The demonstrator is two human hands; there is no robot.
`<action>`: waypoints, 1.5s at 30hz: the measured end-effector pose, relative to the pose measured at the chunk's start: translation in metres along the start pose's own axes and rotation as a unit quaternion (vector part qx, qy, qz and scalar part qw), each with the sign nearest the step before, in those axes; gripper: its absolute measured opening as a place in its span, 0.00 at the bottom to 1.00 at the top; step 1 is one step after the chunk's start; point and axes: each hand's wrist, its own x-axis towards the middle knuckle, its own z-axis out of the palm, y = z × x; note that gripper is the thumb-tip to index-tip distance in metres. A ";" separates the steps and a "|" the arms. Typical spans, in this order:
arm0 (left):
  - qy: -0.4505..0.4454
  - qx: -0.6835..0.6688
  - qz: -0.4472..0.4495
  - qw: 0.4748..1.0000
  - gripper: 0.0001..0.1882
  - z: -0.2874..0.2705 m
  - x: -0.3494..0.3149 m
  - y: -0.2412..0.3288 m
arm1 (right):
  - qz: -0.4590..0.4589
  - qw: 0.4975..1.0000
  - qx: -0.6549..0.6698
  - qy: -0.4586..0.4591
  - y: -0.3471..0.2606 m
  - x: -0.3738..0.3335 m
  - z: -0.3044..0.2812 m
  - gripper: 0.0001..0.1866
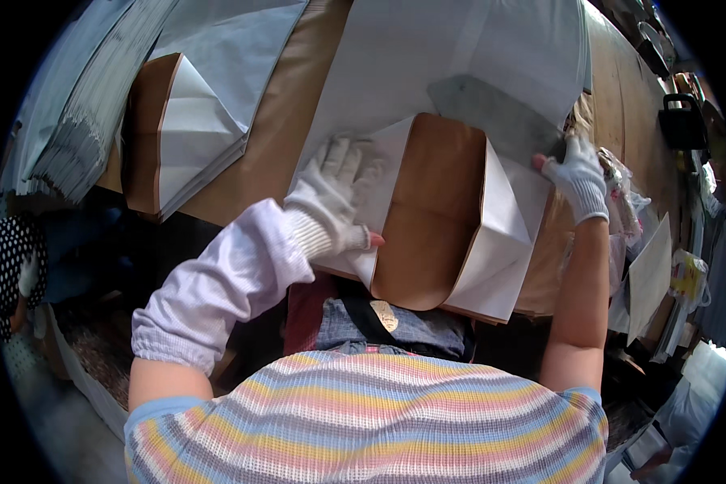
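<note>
A paper sack (pixel 435 189) lies in front of me, white outside, its brown inner side opened out at the near end. White folded flaps flank the brown part. My left hand (pixel 335 194), in a white glove with a bare thumb tip, lies with fingers spread on the left flap. My right hand (pixel 574 173), also gloved, is at the sack's right edge, thumb stretched leftward. It closes around the right end of a flat grey plate (pixel 492 109) lying across the sack beyond the brown part; its fingertips are partly hidden.
At the left, a thick stack of white paper sacks (pixel 97 105) lies beside another folded sack end (pixel 189 129). A brown board surface (pixel 286 105) runs beneath. Plastic wrapping (pixel 621 189) and a dark handled object (pixel 682 121) are at the right. Another person's dotted sleeve (pixel 12 266) shows far left.
</note>
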 end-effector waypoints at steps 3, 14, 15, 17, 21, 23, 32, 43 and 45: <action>-0.004 -0.025 0.037 0.999 0.59 -0.012 0.037 0.010 | 0.030 0.997 0.061 -0.026 0.003 0.000 -0.004 0.40; 0.115 -0.044 -0.070 0.990 0.50 0.013 -0.044 -0.014 | -0.112 0.857 0.501 -0.041 -0.084 -0.122 -0.013 0.06; 0.130 -0.055 -0.087 0.986 0.51 0.019 -0.064 -0.026 | -0.114 0.862 0.492 -0.029 -0.087 -0.121 -0.004 0.06; 0.141 -0.021 -0.156 0.977 0.50 0.021 -0.082 -0.036 | -0.122 0.873 0.473 0.000 -0.089 -0.114 0.003 0.06; 0.158 0.019 -0.152 0.976 0.45 0.009 -0.086 -0.029 | -0.128 0.874 0.468 -0.004 -0.101 -0.105 -0.004 0.07; 0.182 -0.060 -0.026 0.981 0.42 0.011 -0.076 -0.009 | -0.136 0.874 0.467 -0.002 -0.105 -0.100 -0.002 0.06; 0.174 -0.139 0.004 0.975 0.37 0.016 -0.070 0.012 | -0.138 0.873 0.466 -0.035 -0.107 -0.096 -0.005 0.05; 0.142 -0.098 0.008 0.985 0.34 0.018 -0.065 0.011 | -0.143 0.884 0.444 0.013 -0.104 -0.100 0.001 0.07; 0.133 -0.078 0.008 0.988 0.34 0.021 -0.072 0.007 | -0.213 0.896 0.376 0.099 -0.110 -0.096 -0.002 0.07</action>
